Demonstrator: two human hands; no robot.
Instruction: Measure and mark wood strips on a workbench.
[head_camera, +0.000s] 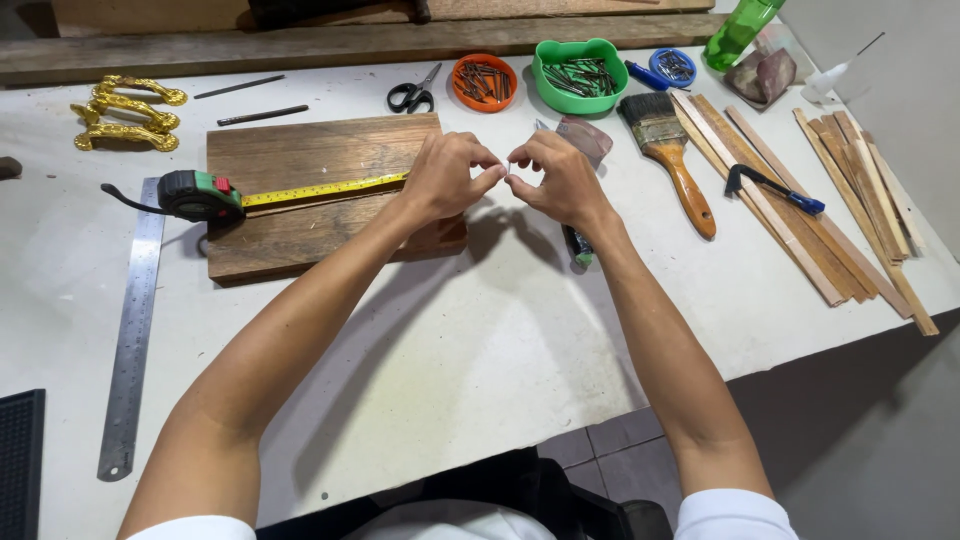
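Head view: at the middle of the frame, the left hand (443, 176) and right hand (563, 178) meet fingertip to fingertip above the white counter (480, 340), fingers closed in a pinch on a tiny thin object, likely a small nail (507, 169); it is too small to tell its long axis or which way it points. A wooden board (300, 165) with a yellow tape measure (205, 196) stretched across it lies just left. Tubs of nails (484, 82) sit above; a paintbrush (672, 155) lies right.

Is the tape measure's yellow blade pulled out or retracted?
Pulled out: the yellow blade runs from the black-and-green tape measure case across the brown wooden board.
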